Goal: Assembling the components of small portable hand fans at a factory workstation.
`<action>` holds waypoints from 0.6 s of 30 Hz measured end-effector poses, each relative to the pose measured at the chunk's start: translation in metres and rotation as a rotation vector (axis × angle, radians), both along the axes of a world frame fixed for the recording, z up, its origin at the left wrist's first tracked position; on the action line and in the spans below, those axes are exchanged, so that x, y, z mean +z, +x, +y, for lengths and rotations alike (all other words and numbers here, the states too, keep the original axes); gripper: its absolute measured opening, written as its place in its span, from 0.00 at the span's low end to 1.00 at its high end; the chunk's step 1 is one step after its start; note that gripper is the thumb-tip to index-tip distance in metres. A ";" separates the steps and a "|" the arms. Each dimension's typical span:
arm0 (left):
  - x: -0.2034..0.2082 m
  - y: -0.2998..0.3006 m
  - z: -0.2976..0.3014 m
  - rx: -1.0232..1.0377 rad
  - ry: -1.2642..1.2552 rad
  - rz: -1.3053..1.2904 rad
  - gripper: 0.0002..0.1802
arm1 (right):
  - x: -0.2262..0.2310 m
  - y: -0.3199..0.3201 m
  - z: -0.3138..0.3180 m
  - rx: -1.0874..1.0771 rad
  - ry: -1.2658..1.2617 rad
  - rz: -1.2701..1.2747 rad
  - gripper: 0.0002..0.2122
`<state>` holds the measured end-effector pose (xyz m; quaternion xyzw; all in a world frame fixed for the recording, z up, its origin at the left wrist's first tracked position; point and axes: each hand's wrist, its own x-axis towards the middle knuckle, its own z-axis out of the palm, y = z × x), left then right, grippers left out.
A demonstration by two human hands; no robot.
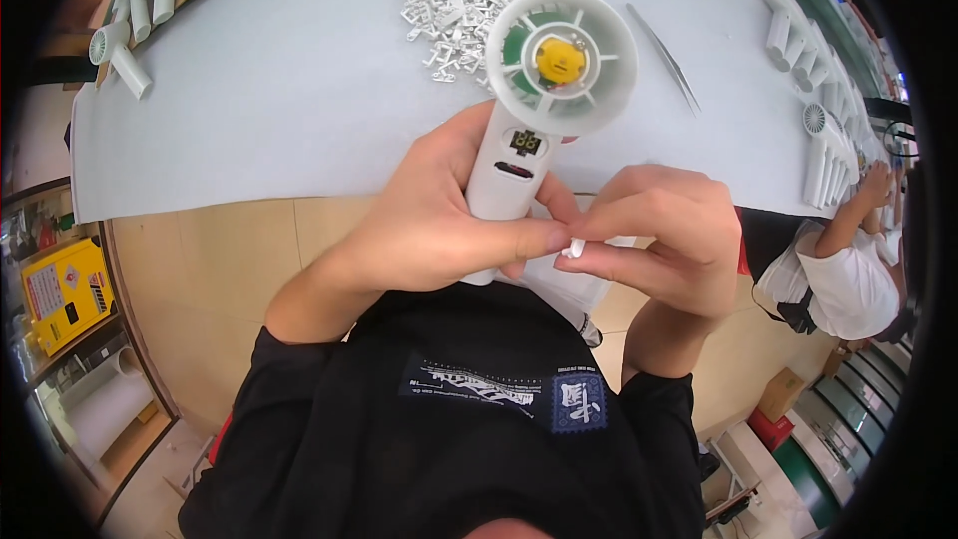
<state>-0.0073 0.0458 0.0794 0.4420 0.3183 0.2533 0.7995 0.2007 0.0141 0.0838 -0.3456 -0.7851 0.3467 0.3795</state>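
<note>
The left hand (434,205) is wrapped around a white handheld fan (504,185) over the near edge of the bench (299,90); the right hand (669,235) pinches a small white plastic part (575,249).

shirt (399,459): black, short-sleeved | chest print (479,386): shows white drawing, small lettering | badge (579,401): blue, square, white writing | left hand (439,210), right hand (669,235): bare

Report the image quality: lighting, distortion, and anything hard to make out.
Head view: bright, fairly even light on the white table; same head view: its near edge curves, and the corners go black; head view: the white part in the right hand is too small for detail.
</note>
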 end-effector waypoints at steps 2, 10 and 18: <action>0.001 0.004 -0.002 0.042 -0.027 -0.009 0.33 | -0.001 -0.002 0.001 -0.023 0.025 0.027 0.14; -0.003 0.005 -0.004 0.025 -0.130 0.006 0.33 | -0.006 -0.001 -0.001 -0.067 -0.030 0.126 0.11; -0.010 0.009 -0.005 0.054 -0.120 0.041 0.30 | -0.029 0.040 0.023 -0.371 -0.097 -0.019 0.10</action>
